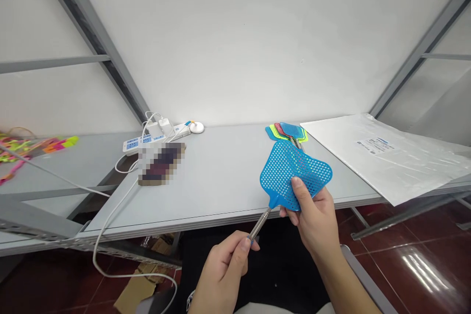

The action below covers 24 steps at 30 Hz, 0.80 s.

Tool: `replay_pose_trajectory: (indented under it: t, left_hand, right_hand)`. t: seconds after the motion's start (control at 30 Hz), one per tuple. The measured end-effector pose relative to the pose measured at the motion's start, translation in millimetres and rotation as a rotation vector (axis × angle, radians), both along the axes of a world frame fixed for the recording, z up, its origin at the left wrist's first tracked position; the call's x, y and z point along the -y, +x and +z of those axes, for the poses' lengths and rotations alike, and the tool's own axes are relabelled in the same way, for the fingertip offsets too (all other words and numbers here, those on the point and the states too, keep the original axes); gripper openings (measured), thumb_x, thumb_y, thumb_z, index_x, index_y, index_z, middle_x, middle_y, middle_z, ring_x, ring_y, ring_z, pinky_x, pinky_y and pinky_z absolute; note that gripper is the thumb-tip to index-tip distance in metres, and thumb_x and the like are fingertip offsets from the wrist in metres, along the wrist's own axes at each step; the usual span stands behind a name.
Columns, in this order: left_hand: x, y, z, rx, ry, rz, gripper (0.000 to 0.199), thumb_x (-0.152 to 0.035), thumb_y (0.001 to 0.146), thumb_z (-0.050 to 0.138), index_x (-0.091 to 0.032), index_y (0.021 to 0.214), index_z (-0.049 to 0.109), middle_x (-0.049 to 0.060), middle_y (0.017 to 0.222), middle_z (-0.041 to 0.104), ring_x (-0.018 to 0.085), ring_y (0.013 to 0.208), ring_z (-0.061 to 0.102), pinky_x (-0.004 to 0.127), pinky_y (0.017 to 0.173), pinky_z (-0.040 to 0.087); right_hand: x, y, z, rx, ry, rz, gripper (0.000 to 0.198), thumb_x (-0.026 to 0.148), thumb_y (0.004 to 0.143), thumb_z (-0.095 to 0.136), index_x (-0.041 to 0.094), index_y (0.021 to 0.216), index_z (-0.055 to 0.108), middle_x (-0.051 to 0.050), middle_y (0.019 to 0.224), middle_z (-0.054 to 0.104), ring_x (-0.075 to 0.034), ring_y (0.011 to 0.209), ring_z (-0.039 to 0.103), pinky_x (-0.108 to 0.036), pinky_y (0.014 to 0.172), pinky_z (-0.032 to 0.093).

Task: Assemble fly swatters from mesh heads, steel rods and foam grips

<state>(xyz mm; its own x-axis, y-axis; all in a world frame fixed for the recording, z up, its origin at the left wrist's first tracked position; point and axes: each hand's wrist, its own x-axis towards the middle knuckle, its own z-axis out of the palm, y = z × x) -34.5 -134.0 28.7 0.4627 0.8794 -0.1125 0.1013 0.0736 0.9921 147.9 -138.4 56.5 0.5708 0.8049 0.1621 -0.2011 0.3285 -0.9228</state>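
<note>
over the near edge of the worktop (213,176), a blue fly swatter (283,184) is held slantwise by both hands. the fingers of the left hand (230,260) are closed around its metal handle (260,223), near the lower end — those of the right hand (316,221) pinch the perforated head (290,162), with the thumb on top. farther back lies a pile of fly swatters (289,131) in several colours, just beside a white mailing bag (408,169).

Dark object (162,164), a pixelated blur
</note>
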Motion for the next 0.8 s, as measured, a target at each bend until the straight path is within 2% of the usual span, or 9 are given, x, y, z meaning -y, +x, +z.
replay_pose_trajectory:
  t: [0.13,0.27,0.37,0.43,0.5,0.6,0.7,0.8]
  left_hand:
    - [-3,-1,3.2,0.008,-0.024,-0.072,0.043,-0.055,0.091,0.051,-0.016,0.088,0.069,-0.006,0.047,0.035,0.008,0.045,0.028,0.022,0.047,0.022]
    - [-2,-4,10.6,0.005,-0.062,-0.125,0.042,-0.052,0.092,0.051,-0.015,0.102,0.070,-0.005,0.047,0.042,0.007,0.043,0.029,0.021,0.045,0.023]
    - [-2,-13,15.5,0.186,-0.231,-0.123,0.048,-0.050,0.087,0.058,-0.018,0.123,0.063,0.000,0.057,0.057,0.005,0.037,0.029,0.021,0.042,0.029]
    - [-3,-21,16.1,0.373,-0.324,-0.132,0.059,-0.053,0.081,0.063,-0.018,0.129,0.060,0.008,0.074,0.066,0.007,0.039,0.040,0.024,0.043,0.036]
    - [-4,-25,14.0,0.551,-0.331,-0.103,0.063,-0.058,0.077,0.064,-0.017,0.123,0.065,0.013,0.083,0.066,0.015,0.050,0.053,0.029,0.048,0.043]
    - [-4,-16,6.7,0.716,-0.226,0.053,0.050,-0.054,0.077,0.068,-0.021,0.115,0.068,0.007,0.076,0.061,0.017,0.061,0.055,0.030,0.056,0.047]
    - [-1,6,-1.9,0.638,-0.157,0.193,0.029,-0.038,0.083,0.069,-0.021,0.106,0.067,0.001,0.067,0.057,0.014,0.062,0.054,0.028,0.063,0.047]
    - [2,22,-8.0,0.527,-0.168,0.213,0.026,-0.039,0.087,0.065,-0.017,0.101,0.066,0.002,0.069,0.060,0.013,0.060,0.054,0.027,0.062,0.046]
  right_hand:
    - [4,-9,-11,-0.086,-0.021,0.089,0.029,0.041,0.088,0.064,0.019,0.072,0.053,0.008,0.049,0.049,-0.008,0.038,0.047,-0.026,0.050,0.048]
    - [11,-20,-24,-0.010,-0.083,0.287,0.025,0.041,0.087,0.066,0.017,0.084,0.061,0.005,0.057,0.055,-0.010,0.046,0.053,-0.025,0.050,0.047]
    - [15,-19,-29,-0.029,-0.068,0.332,0.024,0.040,0.087,0.066,0.017,0.084,0.063,0.004,0.056,0.056,-0.010,0.047,0.054,-0.027,0.052,0.048]
    - [15,-18,-29,-0.082,-0.048,0.309,0.023,0.039,0.086,0.067,0.016,0.085,0.065,0.004,0.056,0.056,-0.010,0.047,0.054,-0.028,0.054,0.050]
    - [15,-21,-29,-0.154,-0.037,0.297,0.022,0.038,0.085,0.068,0.016,0.088,0.067,0.004,0.058,0.057,-0.010,0.046,0.053,-0.027,0.052,0.050]
    - [16,-37,-29,-0.262,-0.023,0.290,0.020,0.036,0.085,0.068,0.018,0.093,0.068,0.005,0.061,0.058,-0.009,0.045,0.052,-0.026,0.050,0.049]
    - [17,-57,-33,-0.271,-0.004,0.299,0.016,0.035,0.087,0.067,0.019,0.090,0.069,0.004,0.061,0.058,-0.009,0.050,0.054,-0.024,0.053,0.049]
    - [18,-67,-38,-0.223,-0.004,0.297,0.017,0.034,0.086,0.067,0.018,0.081,0.069,0.004,0.056,0.056,-0.010,0.051,0.054,-0.023,0.051,0.046]
